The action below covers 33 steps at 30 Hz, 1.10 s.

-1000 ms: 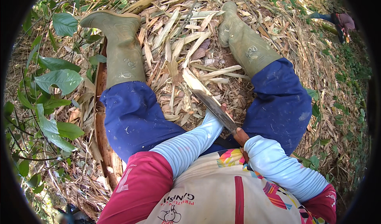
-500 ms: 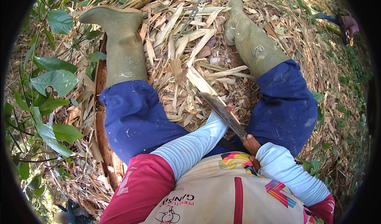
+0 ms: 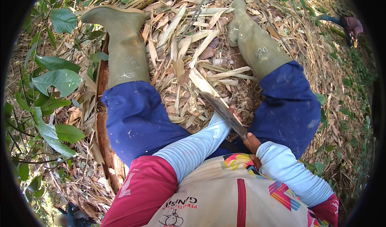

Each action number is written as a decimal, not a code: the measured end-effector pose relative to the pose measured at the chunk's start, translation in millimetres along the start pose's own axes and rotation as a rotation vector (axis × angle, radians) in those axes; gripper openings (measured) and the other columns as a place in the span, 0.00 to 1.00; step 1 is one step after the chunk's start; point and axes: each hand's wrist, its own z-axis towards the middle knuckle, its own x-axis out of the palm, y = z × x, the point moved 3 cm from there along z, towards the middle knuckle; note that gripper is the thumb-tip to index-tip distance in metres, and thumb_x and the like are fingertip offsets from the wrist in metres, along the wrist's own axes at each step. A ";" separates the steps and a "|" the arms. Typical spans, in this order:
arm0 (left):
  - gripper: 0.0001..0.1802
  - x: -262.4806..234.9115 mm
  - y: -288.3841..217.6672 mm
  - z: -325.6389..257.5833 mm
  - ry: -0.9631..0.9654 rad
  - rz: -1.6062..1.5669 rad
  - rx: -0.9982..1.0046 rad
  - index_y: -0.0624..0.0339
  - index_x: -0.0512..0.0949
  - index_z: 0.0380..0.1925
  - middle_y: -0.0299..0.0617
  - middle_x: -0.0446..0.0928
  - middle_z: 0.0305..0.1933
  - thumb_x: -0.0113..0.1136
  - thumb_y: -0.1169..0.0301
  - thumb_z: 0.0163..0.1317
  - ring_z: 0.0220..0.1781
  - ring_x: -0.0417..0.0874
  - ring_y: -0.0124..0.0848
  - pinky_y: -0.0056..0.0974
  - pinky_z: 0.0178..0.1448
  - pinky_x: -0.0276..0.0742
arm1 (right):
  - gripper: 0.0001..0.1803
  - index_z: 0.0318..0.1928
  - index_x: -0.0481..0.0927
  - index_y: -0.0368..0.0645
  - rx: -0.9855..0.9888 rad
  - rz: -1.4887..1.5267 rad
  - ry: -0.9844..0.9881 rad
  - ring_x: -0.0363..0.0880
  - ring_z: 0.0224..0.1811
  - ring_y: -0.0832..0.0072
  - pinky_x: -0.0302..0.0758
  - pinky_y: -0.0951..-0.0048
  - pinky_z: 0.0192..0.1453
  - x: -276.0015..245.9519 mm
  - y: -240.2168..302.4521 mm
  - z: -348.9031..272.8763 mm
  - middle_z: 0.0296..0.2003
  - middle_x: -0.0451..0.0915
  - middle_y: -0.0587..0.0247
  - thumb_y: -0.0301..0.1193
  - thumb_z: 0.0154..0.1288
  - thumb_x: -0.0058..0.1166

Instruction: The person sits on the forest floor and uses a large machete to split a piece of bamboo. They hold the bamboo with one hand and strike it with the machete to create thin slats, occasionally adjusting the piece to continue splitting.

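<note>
Two bare hands show in my distant feed, close to the dark blue cloth trousers point(image 3: 132, 116). The right hand point(image 3: 252, 142) has its fingers wrapped closed around the near end of a long, dark, straight metal blade point(image 3: 226, 111), which slants up and to the left. The left hand point(image 3: 236, 113) is partly hidden behind the blade, at the near end of a pale, split strip of wood point(image 3: 202, 82); I can't tell how far its fingers close or whether they have hold of it. The strip points away between the olive rubber boots point(image 3: 128, 46), above dry tan shavings point(image 3: 189, 46), its near part passing beneath the blade. From here I'd judge the strip light and fairly stiff, dry rather than slippery, liable to splinter along its grain; I'd take it at the near end, fingers clear of the edge. The blade I'd expect to be rigid and heavier, best held only at the near end, where the right hand is.
</note>
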 end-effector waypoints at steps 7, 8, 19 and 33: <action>0.19 7.7 -5.2 -11.4 -0.032 -0.157 -0.032 0.53 0.62 0.45 0.41 0.70 0.30 0.62 0.75 0.62 0.25 0.74 0.39 0.50 0.32 0.79 | 0.25 0.65 0.68 0.47 -0.014 0.069 -0.034 0.79 0.40 0.51 0.76 0.54 0.43 -8.8 7.2 -4.9 0.49 0.78 0.49 0.33 0.68 0.46; 0.20 7.2 -5.3 -9.1 -0.017 -0.164 -0.074 0.52 0.61 0.46 0.42 0.70 0.32 0.61 0.76 0.62 0.25 0.74 0.39 0.51 0.33 0.79 | 0.25 0.65 0.68 0.47 0.013 0.050 0.038 0.79 0.41 0.51 0.76 0.55 0.43 -5.0 2.3 -0.3 0.50 0.78 0.49 0.33 0.68 0.47; 0.14 1.8 1.8 -0.7 0.013 -0.064 -0.043 0.59 0.64 0.43 0.42 0.71 0.30 0.59 0.69 0.65 0.25 0.75 0.38 0.48 0.32 0.80 | 0.27 0.66 0.65 0.51 0.081 -0.032 0.079 0.80 0.34 0.48 0.76 0.51 0.38 -2.7 1.3 2.5 0.33 0.80 0.46 0.35 0.67 0.50; 0.14 0.1 -1.4 -10.6 0.005 -0.062 0.006 0.61 0.70 0.42 0.44 0.75 0.30 0.63 0.68 0.63 0.29 0.81 0.42 0.50 0.35 0.82 | 0.30 0.63 0.66 0.51 0.131 -0.049 0.164 0.81 0.32 0.49 0.75 0.52 0.32 -10.4 8.8 0.2 0.27 0.80 0.45 0.30 0.58 0.52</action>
